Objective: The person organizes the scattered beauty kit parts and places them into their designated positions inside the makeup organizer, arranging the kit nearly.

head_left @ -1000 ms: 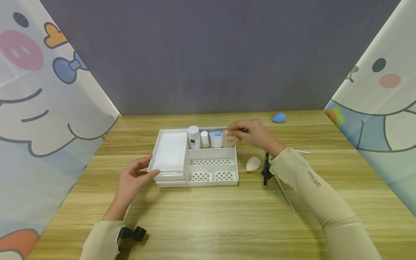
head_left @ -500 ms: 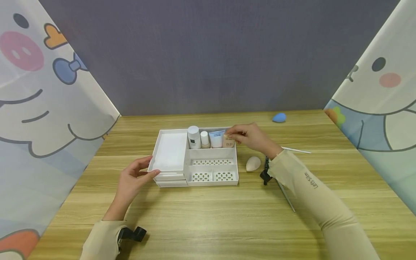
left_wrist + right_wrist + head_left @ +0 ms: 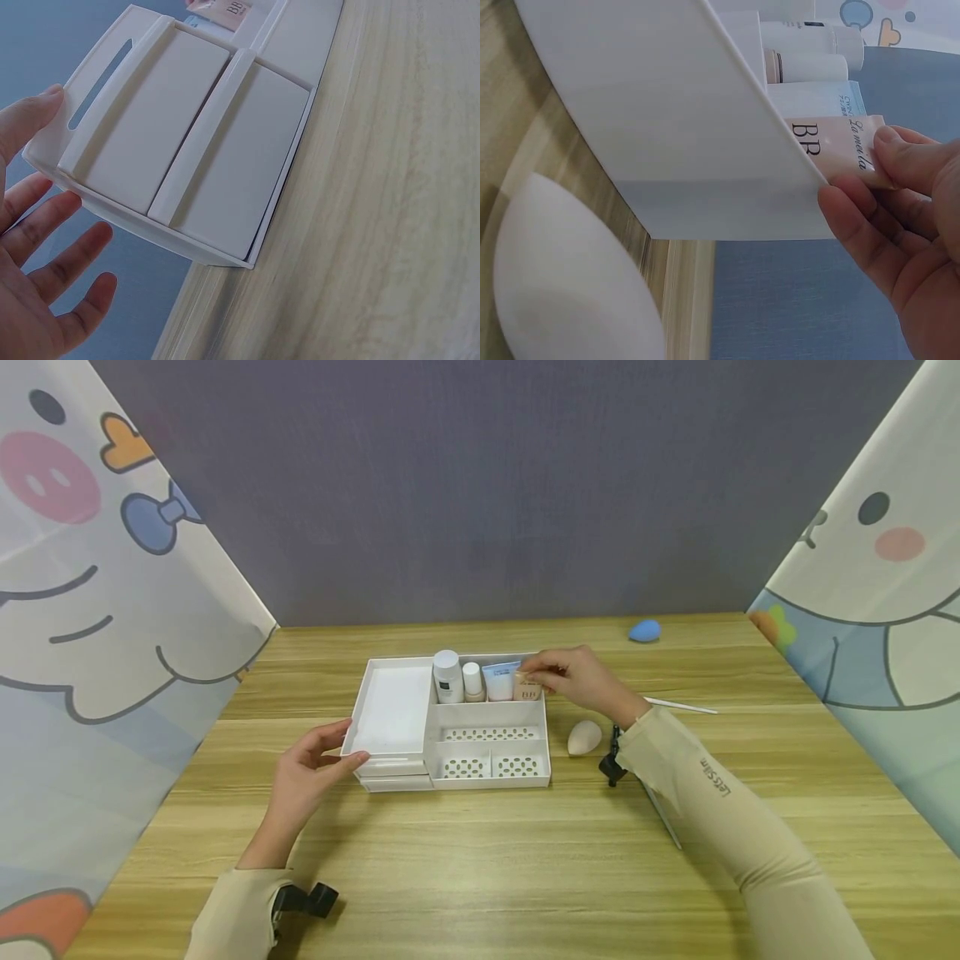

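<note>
A white desktop organizer [image 3: 491,782] with two drawers [image 3: 225,165] stands on the wooden table. My left hand [image 3: 309,766] holds its front left corner, the thumb at the drawer side and the other fingers spread along the side wall. At the back right compartment, my right hand [image 3: 585,678] pinches the top end of a beige BB cream tube [image 3: 832,146] between thumb and fingers. The tube's lower part is inside the compartment, hidden by the wall in the right wrist view. Left of it stand a light blue tube [image 3: 499,683], a small white-capped bottle [image 3: 473,681] and a larger white bottle [image 3: 448,678].
Just right of the organizer lies a beige makeup sponge [image 3: 584,738]. A blue sponge [image 3: 645,631] is at the table's back edge. Two thin sticks, a white one [image 3: 682,706] and a grey one [image 3: 662,814], lie near the right forearm. A grey panel [image 3: 480,485] rises behind the table.
My right hand has shifted slightly left and down with the BB cream tube, which sits lower in the compartment. The light blue tube's top has tilted a little. My left hand has stayed put.
</note>
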`<state>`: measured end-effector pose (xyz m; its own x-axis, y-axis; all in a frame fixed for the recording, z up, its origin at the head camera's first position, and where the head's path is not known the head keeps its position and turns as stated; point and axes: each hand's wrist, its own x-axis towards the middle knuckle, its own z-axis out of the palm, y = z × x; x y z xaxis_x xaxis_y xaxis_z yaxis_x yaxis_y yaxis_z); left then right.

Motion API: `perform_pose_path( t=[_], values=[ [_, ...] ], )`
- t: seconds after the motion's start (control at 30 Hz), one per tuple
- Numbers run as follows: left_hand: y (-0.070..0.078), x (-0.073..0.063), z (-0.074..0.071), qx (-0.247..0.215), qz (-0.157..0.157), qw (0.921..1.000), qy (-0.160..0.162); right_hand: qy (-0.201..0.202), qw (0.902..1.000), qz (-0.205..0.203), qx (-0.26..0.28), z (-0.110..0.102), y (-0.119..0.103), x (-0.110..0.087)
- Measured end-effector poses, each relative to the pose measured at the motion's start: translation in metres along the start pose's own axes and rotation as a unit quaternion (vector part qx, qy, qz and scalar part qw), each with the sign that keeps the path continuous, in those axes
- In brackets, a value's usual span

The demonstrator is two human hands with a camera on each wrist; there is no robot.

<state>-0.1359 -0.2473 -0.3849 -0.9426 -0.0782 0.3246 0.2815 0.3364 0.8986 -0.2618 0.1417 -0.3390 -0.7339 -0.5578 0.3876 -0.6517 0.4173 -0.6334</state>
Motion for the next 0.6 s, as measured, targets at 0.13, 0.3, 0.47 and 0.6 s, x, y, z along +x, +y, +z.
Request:
perform_pose_path(
  t=[0.13, 0.3, 0.47, 0.6],
  values=[
    [0.0, 0.0, 0.0, 0.005, -0.002, 1.0, 0.0, 0.002, 0.9997, 0.015, 0.018, 0.0, 0.0, -0.001],
    [0.001, 0.0, 0.0, 0.009, -0.001, 1.0, 0.001, 0.01, 0.9983, 0.041, 0.041, -0.003, -0.002, -0.004],
    [0.001, 0.0, 0.001, 0.004, 0.003, 1.0, 0.001, 0.047, 0.9966, 0.051, 0.044, -0.011, -0.002, -0.008],
    [0.0, 0.001, 0.001, 0.003, 0.004, 1.0, 0.002, 0.064, 0.9955, 0.058, 0.04, -0.019, 0.001, -0.013]
  ],
)
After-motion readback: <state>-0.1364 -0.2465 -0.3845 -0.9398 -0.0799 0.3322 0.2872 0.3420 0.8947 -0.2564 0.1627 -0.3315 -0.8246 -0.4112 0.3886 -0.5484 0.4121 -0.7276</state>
